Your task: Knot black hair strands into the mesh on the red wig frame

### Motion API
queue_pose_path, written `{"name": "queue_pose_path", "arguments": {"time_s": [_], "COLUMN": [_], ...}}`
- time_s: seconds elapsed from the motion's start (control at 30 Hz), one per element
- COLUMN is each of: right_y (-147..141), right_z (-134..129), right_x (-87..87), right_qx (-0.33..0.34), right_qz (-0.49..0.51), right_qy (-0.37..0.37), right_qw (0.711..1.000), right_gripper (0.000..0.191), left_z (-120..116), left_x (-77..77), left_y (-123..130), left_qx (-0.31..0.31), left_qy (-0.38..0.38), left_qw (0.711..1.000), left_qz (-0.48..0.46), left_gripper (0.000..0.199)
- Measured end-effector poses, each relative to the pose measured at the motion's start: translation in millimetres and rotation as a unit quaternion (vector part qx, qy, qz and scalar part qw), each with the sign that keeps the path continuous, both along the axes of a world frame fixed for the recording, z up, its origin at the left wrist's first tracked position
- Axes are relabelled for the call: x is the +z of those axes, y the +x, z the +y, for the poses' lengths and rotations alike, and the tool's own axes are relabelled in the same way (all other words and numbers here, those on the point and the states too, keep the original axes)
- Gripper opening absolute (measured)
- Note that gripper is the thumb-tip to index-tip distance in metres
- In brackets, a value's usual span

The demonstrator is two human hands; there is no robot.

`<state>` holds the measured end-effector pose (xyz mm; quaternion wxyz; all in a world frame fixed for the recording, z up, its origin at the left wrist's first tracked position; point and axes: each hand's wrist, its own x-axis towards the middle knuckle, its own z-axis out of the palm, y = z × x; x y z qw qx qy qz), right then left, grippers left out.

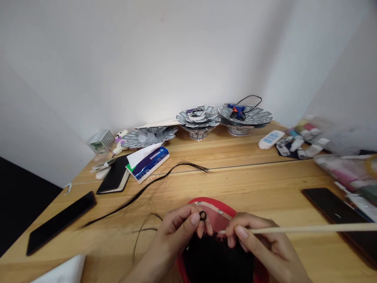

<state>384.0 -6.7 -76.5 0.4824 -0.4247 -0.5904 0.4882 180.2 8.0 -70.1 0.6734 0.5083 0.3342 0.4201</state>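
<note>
My left hand (pixel 179 232) is closed, thumb against forefinger, around a small bunch of black hair whose end curls into a loop (pixel 203 215). My right hand (pixel 262 239) pinches a long, pale, thin stick (pixel 312 227) close to its tip and reaches over the work from the right. The tip, too fine to make out, points left towards the left fingertips. Below both hands sits a red-rimmed form (pixel 203 201) with pinkish netting (pixel 213 221) at its far part. Dense black hair (pixel 219 259) covers its near part.
A long strand of black hair (pixel 147 184) lies across the table. Phones lie at left (pixel 61 222) and right (pixel 332 212). Behind are a black notebook (pixel 113 175), a blue tissue pack (pixel 150 163), folded-paper bowls (pixel 198 124), and a blue glue gun (pixel 237 110). Bottles (pixel 318 147) crowd the right.
</note>
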Motion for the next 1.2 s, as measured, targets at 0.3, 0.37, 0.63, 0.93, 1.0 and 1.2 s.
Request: {"name": "queue_pose_path", "arguments": {"time_s": [0.3, 0.37, 0.63, 0.93, 1.0, 1.2], "right_y": [3.8, 4.4, 8.1, 7.5, 6.9, 8.5], "right_z": [4.4, 5.3, 4.8, 5.7, 5.5, 6.7], "right_x": [-1.1, -0.2, -1.4, 1.3, 1.2, -5.2], "right_qx": [0.055, 0.065, 0.077, 0.081, 0.066, 0.062], "right_qz": [-0.051, -0.061, -0.076, -0.038, -0.018, 0.001], "right_qy": [0.044, 0.053, 0.058, -0.016, -0.041, -0.057], "right_qw": [0.996, 0.995, 0.992, 0.996, 0.997, 0.996], "right_gripper": [0.03, 0.027, 0.028, 0.035, 0.037, 0.035], "left_z": [0.4, 0.9, 2.2, 1.7, 2.1, 3.8], "left_x": [0.1, 1.0, 2.8, 0.3, 0.1, 2.1], "left_y": [-0.1, -0.2, -1.3, -1.4, -1.2, -2.2], "left_qx": [-0.01, -0.012, -0.015, -0.022, -0.022, -0.027], "left_qy": [0.019, 0.019, 0.019, 0.015, 0.014, 0.022], "left_qw": [1.0, 1.0, 1.0, 1.0, 1.0, 0.999], "left_qz": [-0.002, 0.0, 0.01, 0.002, 0.006, 0.031], "left_gripper": [0.037, 0.037, 0.037, 0.037, 0.037, 0.038]}}
